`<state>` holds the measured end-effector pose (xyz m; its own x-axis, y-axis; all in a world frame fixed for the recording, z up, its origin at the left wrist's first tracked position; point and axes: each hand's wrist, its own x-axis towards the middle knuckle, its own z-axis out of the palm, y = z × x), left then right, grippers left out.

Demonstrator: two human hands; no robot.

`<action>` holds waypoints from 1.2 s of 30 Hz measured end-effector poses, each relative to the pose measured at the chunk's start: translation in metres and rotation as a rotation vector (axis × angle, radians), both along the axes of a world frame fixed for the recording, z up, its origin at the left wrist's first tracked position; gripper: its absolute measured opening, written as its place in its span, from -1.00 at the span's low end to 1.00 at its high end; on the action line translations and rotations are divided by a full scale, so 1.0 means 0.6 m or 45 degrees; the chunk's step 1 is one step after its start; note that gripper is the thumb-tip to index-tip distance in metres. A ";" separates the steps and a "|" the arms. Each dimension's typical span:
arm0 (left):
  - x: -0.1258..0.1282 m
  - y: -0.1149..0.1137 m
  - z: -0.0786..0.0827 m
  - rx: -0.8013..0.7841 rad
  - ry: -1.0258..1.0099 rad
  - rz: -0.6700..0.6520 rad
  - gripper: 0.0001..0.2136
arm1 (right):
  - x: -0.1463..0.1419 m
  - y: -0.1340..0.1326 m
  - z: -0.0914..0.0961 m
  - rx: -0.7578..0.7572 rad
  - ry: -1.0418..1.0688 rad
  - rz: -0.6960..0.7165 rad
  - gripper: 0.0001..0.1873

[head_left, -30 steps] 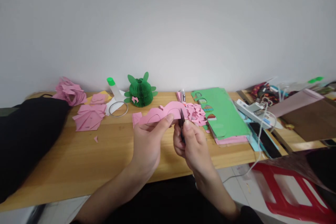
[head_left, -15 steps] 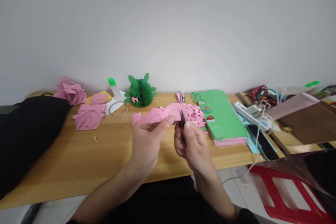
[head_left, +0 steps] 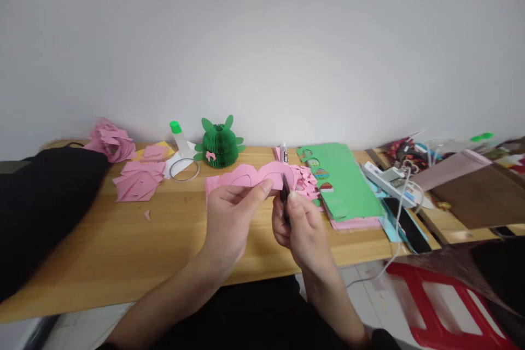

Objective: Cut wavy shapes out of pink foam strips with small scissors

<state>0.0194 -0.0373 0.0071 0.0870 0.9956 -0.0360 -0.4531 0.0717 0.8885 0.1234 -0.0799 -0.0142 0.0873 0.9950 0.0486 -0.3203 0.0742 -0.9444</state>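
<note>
My left hand (head_left: 232, 216) is closed on a strip of pink paper (head_left: 246, 175), the thumb pressing it near its lower edge. Curved outlines run along the paper, and its top edge is wavy. My right hand (head_left: 299, 224) grips a small pair of dark scissors (head_left: 284, 194), whose blades are at the right part of the strip. Behind the hands stands a green honeycomb paper figure (head_left: 220, 147) with leaf-shaped pieces and a small pink bit on it. A heap of pink paper scraps (head_left: 305, 181) lies just right of the strip.
Pink paper pieces (head_left: 139, 180), a glue stick (head_left: 177, 134) and a ring (head_left: 184, 170) lie to the left, near a black cloth item (head_left: 49, 213). On the right are a green folder (head_left: 348, 180), a power strip (head_left: 388, 183), a phone (head_left: 406, 224) and a red stool (head_left: 443, 306) below.
The pink paper has shifted slightly, its left part now showing more of the wavy edge. The scissors stay at nearly the same spot on it. The view has turned slightly.
</note>
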 end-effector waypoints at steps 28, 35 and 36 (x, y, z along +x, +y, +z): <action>-0.004 0.001 0.005 0.066 -0.048 0.023 -0.86 | 0.001 -0.006 0.002 0.037 0.017 0.066 -0.54; -0.004 0.002 0.001 0.086 -0.072 0.010 -0.89 | 0.000 -0.003 0.002 0.017 0.066 0.078 -0.54; -0.004 0.002 0.000 0.087 -0.080 0.009 -0.90 | -0.001 -0.003 0.002 0.015 0.075 0.082 -0.54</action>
<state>0.0170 -0.0361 0.0070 0.0802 0.9961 0.0372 -0.5082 0.0087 0.8612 0.1231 -0.0817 -0.0131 0.0264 0.9980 0.0570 -0.3794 0.0627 -0.9231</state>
